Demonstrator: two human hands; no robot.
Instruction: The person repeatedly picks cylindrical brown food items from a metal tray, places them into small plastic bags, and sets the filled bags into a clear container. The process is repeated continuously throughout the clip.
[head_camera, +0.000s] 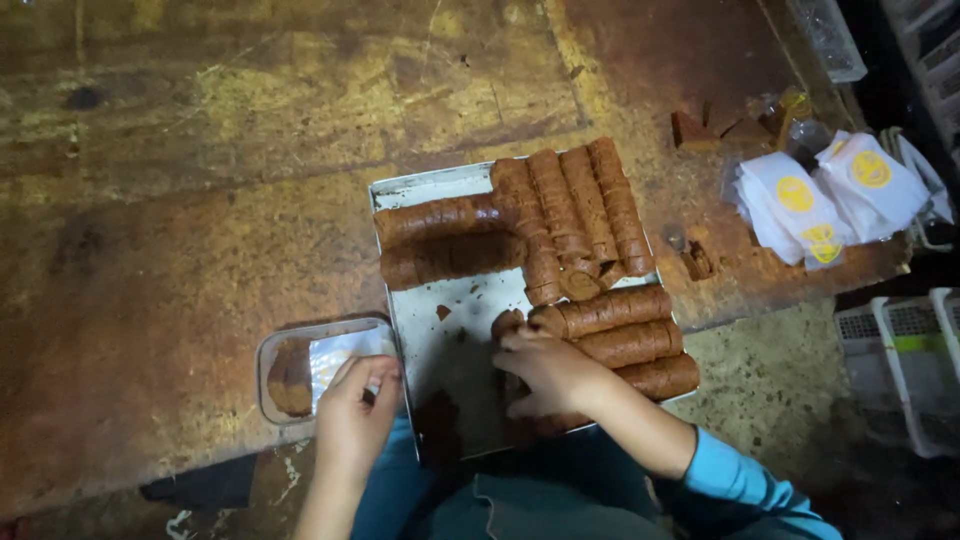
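Observation:
A metal tray (450, 330) on a worn wooden table holds several long brown rolls made of sliced pieces (560, 215). My right hand (550, 370) rests on the near end of the lower rolls (620, 340), fingers closed around a brown slice (507, 322) at the roll's left tip. My left hand (355, 410) touches the near edge of a clear plastic container (325, 365), fingers curled on its rim. Inside the container lie a few brown slices (290, 378) and a shiny liner.
A stack of white packets with yellow round marks (830, 200) lies at the table's right edge. Small brown scraps (695, 130) sit beside them. White plastic crates (900, 360) stand on the floor at right. The table's near edge runs by my lap.

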